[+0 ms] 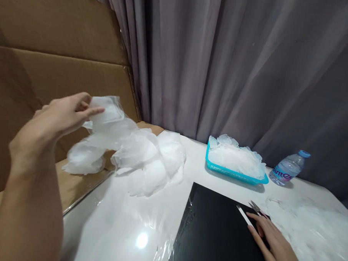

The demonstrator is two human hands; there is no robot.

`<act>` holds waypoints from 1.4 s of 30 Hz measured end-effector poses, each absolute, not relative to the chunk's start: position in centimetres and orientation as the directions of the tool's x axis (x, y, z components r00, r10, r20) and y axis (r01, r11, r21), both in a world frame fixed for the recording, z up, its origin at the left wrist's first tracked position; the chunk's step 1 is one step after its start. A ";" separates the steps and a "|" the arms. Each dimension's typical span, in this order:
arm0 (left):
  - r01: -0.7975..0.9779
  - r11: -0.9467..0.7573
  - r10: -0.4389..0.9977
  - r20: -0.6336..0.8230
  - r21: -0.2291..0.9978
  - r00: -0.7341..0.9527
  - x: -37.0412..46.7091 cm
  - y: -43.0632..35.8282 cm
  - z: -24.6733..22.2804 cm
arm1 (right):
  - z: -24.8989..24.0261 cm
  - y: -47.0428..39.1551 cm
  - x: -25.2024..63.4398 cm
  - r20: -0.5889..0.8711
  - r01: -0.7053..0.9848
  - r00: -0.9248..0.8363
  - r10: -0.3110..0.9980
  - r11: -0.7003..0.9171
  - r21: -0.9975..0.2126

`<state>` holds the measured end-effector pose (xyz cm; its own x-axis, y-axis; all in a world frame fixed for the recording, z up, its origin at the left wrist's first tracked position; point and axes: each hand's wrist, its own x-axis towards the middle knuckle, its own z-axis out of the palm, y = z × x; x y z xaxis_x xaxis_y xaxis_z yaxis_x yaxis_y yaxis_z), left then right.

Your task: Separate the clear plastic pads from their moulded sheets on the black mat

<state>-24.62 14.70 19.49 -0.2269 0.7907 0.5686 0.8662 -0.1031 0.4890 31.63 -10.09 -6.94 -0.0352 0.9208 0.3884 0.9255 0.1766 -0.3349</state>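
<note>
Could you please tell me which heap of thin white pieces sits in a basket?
The white heap in the turquoise plastic basket, beside the clear blue-capped bottle; the other heaps sit outside it.

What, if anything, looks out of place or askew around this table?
The heap of translucent white pieces looks untidy, sprawling from the table to over the cardboard, partly lifted by the left hand. The water bottle appears to lean, though lens distortion may explain that. Nothing looks plainly damaged.
</note>
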 end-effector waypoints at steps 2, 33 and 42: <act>0.846 -0.103 0.733 0.615 0.523 -0.291 -23.8 14.6 19.6 | -7.1 -10.1 31.7 0.382 0.927 -0.031 0.924 0.169 -0.333; 0.055 -0.537 0.750 0.446 0.842 0.488 -3.0 9.5 16.0 | -4.1 -9.5 28.8 0.478 0.893 -0.007 0.878 0.221 -0.392; 0.246 -0.512 0.803 0.356 0.823 0.478 0.3 7.3 14.0 | 4.2 0.3 19.7 0.517 0.568 0.074 0.853 0.390 -0.725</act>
<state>0.25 7.33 13.99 0.4781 0.8029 0.3561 0.2459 -0.5116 0.8233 19.70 0.29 4.22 0.0738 0.8529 0.5169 0.5680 0.3901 -0.7247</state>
